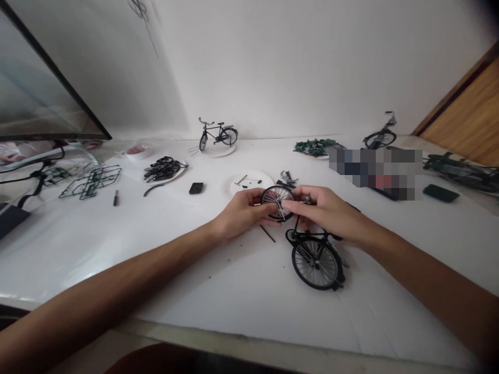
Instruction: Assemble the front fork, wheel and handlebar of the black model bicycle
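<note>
Near the middle of the table, a small black model bicycle (312, 240) lies with its rear wheel (316, 264) toward me. Its frame runs up beneath my right hand. My left hand (244, 212) is closed on the left side of a spoked wheel (278, 194), thumb across the spokes. From the right, my right hand (325, 209) pinches the same wheel, thumb near the hub, its other fingers behind around the bicycle's front end. Whether this wheel is joined to the fork is hidden by the fingers. A thin black rod (267, 234) lies below my left hand.
Behind my hands is a white plate (228, 182) with small parts. Another plate holds black parts (163, 169); green parts (315, 147) are piled at back. An assembled model bicycle (218, 136) stands by the wall. Left are green frames (91, 182), a screwdriver (116, 198) and a monitor (42, 78).
</note>
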`<state>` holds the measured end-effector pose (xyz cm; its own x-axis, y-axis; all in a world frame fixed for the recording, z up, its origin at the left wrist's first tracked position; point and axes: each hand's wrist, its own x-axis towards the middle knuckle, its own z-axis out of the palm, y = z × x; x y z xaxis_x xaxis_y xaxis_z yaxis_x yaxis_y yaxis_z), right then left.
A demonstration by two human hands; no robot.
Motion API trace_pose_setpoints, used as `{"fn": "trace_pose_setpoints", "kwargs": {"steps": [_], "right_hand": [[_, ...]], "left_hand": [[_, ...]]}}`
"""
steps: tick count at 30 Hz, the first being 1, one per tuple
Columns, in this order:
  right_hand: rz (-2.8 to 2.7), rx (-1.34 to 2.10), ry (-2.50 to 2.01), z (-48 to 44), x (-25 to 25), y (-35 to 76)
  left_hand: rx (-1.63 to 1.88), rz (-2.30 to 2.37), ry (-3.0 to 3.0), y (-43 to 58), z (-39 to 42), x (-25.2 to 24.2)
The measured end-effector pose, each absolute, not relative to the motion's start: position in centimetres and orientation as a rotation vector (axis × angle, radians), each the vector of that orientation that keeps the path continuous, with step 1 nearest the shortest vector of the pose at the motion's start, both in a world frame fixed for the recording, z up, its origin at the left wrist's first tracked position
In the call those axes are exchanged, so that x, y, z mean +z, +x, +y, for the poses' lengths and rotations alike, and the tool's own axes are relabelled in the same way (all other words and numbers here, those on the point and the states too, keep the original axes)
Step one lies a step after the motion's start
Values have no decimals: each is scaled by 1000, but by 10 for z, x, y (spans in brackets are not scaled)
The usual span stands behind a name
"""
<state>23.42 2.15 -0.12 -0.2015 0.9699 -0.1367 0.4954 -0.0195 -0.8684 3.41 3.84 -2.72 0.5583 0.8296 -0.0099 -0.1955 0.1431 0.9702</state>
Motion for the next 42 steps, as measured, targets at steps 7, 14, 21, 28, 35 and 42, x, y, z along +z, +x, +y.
{"fn": "trace_pose_setpoints", "kwargs": {"steps": [7,14,21,28,35,42], "right_hand": [[-2001,161,-1300,14,-1,227],[-2190,240,-1035,7,7,218],[-2134,301,-1138,10,6,220],[-2114,287,-1209,10,7,221],[-2021,224,-1256,8,11,230],[-1898,351,-1273,6,12,229]], "left_hand": [[839,739,1193,34,38,-25],[837,735,1223,34,36,-23],[823,664,1125,33,39,-26],[778,585,1066,28,39,-22],[684,391,1296,23,42,-26],[829,483,1328,29,35,-26]]}}
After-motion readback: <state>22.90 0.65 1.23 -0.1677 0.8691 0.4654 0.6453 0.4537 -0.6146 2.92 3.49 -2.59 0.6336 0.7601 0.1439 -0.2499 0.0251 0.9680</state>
